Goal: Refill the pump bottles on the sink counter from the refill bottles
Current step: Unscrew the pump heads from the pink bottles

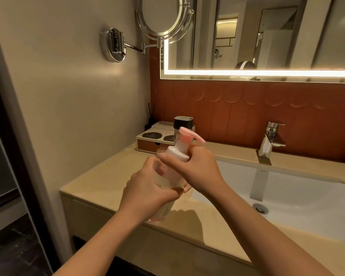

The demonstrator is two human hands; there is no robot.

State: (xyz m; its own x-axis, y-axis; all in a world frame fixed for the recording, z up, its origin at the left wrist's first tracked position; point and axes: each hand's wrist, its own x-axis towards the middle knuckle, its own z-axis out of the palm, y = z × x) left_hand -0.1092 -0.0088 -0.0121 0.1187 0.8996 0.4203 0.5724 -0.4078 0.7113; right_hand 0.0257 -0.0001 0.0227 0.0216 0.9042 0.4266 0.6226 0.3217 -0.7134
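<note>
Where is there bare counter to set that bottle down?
Bare counter lies between the left wall and the left hand gripping the clear bottle, in front of the box; also the front strip beside the basin. The back corner is crowded: box, black-capped bottle, reed diffuser.

Overall level: dim, with a warm yellow cast.

Main source: the light strip edging the wall mirror, 1 to 2 o'clock. It is overexposed to plain white and spills a glow on the tiles below.

Glare: bright spots on the round mirror at 12 o'clock, its wall mount at 11 o'clock and the tap at 3 o'clock. The basin at 4 o'clock reads bright.

Shadows: the left hand, the right hand, and the clear bottle and pump bottle they hold throw a soft-edged shadow on the counter at 6 o'clock. The doorway at 9 o'clock is near black.

Distortion: the door frame and the counter bow toward the picture's edges. Fine detail is soft throughout, and the print on the clear bottle is unreadable.
</note>
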